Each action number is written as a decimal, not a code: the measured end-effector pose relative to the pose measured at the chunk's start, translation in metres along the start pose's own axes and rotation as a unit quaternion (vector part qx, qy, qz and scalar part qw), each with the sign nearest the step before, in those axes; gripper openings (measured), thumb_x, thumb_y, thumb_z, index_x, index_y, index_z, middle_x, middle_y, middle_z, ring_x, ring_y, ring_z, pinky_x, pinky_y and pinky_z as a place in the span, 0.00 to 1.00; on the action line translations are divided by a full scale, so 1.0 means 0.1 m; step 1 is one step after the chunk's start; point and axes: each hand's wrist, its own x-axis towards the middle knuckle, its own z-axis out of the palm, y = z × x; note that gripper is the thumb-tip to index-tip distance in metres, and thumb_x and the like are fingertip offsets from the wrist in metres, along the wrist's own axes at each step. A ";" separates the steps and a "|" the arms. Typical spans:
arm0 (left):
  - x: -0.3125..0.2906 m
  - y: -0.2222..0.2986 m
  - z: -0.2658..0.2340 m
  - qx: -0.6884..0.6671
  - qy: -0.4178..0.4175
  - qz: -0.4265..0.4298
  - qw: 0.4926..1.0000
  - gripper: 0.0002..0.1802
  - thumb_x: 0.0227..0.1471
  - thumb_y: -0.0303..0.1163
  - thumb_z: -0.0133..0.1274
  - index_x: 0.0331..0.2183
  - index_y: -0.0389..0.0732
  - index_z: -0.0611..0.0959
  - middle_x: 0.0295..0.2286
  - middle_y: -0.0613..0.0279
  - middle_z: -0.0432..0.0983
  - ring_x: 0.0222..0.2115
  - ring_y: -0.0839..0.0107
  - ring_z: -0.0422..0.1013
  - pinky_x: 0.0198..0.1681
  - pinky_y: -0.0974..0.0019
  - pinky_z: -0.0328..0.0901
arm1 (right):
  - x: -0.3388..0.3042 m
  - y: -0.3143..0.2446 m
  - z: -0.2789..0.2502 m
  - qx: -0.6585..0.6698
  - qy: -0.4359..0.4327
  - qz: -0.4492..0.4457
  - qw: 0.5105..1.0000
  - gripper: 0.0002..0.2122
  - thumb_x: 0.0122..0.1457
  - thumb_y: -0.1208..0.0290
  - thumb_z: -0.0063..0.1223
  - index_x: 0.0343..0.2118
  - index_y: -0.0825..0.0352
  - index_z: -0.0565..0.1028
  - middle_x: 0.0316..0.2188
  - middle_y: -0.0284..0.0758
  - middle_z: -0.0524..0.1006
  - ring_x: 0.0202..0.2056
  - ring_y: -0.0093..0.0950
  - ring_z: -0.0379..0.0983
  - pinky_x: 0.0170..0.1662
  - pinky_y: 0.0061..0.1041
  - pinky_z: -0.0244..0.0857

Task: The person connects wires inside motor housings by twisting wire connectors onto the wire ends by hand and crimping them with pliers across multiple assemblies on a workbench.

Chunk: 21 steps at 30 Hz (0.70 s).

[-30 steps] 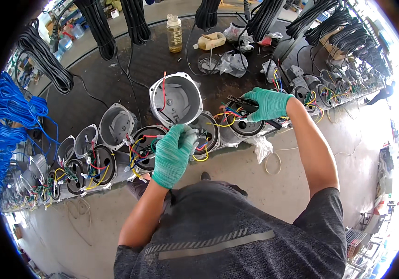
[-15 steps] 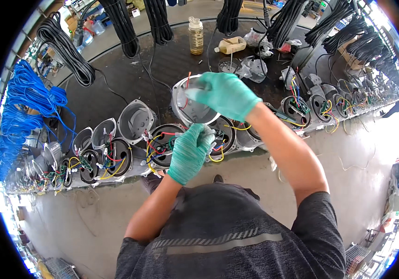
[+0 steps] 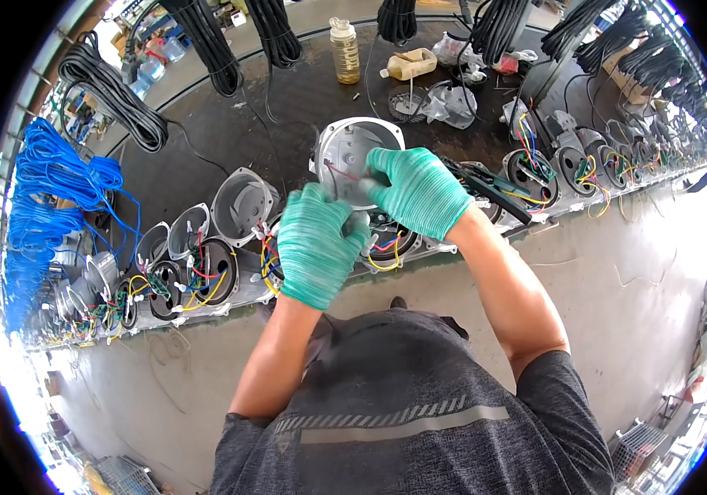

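A round grey metal housing [image 3: 382, 130] stands tilted on the bench in front of me, its open mouth toward me. A thin red wire [image 3: 342, 172] shows inside its mouth. My right hand [image 3: 421, 191], in a green striped glove, reaches over the housing's right rim, its fingers pinched on the red wire. My left hand [image 3: 318, 243], gloved alike, is curled at the housing's lower left. Its fingertips are slightly blurred, and what they hold is hidden. Below the hands, a dark round motor part [image 3: 407, 242] with coloured wires is partly covered.
More open housings [image 3: 242, 202] and wired motor parts [image 3: 220, 272] line the bench's near edge. Dark-handled pliers [image 3: 497, 194] lie right of my right hand. Black cable coils [image 3: 114, 91] hang above; blue cable [image 3: 48, 190] is heaped left. A bottle [image 3: 345, 54] and plastic jug [image 3: 411, 63] stand behind.
My right hand has come down and right from inside the housing to its right rim. My left hand has shifted up and left. The housing's mouth now faces me more squarely.
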 end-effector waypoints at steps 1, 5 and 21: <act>0.04 -0.01 0.00 0.001 -0.002 0.004 1.000 0.10 0.45 0.33 0.68 0.28 0.36 0.88 0.37 0.50 0.80 0.37 0.53 0.75 0.43 0.53 0.71 | -0.02 0.00 -0.01 -0.006 0.006 -0.007 1.000 0.11 0.61 0.64 0.61 0.37 0.68 0.81 0.26 0.50 0.80 0.30 0.52 0.79 0.34 0.44 0.73; 0.12 -0.08 0.00 -0.011 0.021 0.062 0.998 0.16 0.39 0.33 0.70 0.33 0.37 0.89 0.47 0.49 0.76 0.48 0.46 0.69 0.53 0.47 0.66 | -0.07 0.02 -0.03 -0.034 0.000 -0.001 0.999 0.11 0.60 0.64 0.62 0.38 0.67 0.81 0.26 0.48 0.82 0.30 0.49 0.81 0.34 0.43 0.74; 0.46 -0.41 0.23 -0.339 -0.041 -0.004 0.940 0.17 0.64 0.22 0.58 0.54 0.33 0.83 0.63 0.55 0.69 0.52 0.73 0.74 0.57 0.70 0.68 | -0.08 -0.20 -0.20 0.099 0.192 -0.008 0.976 0.07 0.63 0.68 0.60 0.37 0.66 0.83 0.31 0.44 0.83 0.32 0.45 0.81 0.37 0.39 0.75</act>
